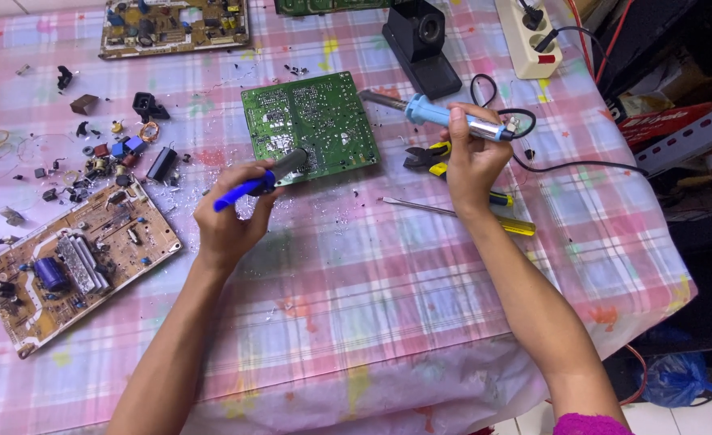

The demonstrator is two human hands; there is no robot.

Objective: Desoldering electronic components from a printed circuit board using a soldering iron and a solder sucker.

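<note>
- Nearest the lens, two bare forearms rise from the bottom edge of the frame over a pink plaid tablecloth [388, 298], whose front hem drapes off the table along the lower right.
- Left hand [231, 217], left of centre, has its fingers wrapped shut around a blue-and-black desoldering pump [261, 182]; the pump's dark tip lies on the lower edge of the green circuit board [309, 122].
- Right hand [473, 157], right of centre, has its fingers closed around the pale blue handle of a soldering iron [444, 114]; the metal tip points left and sits at the board's right edge.
- Green circuit board lies flat in the upper middle, tilted slightly, with bare cloth on its lower side.
- Just right of the board, under the right hand, lie yellow-handled cutters [425, 155] and a long screwdriver [460, 215].
- Brown circuit board [74, 262] sits at the lower left, near the table's left edge; loose components [114, 157] are scattered above it.
- Second brown board [174, 26] touches the top edge; a black stand [420, 44] and a white power strip [529, 36] crowd the upper right.
- Widest open cloth lies between the two forearms, in the lower middle.
</note>
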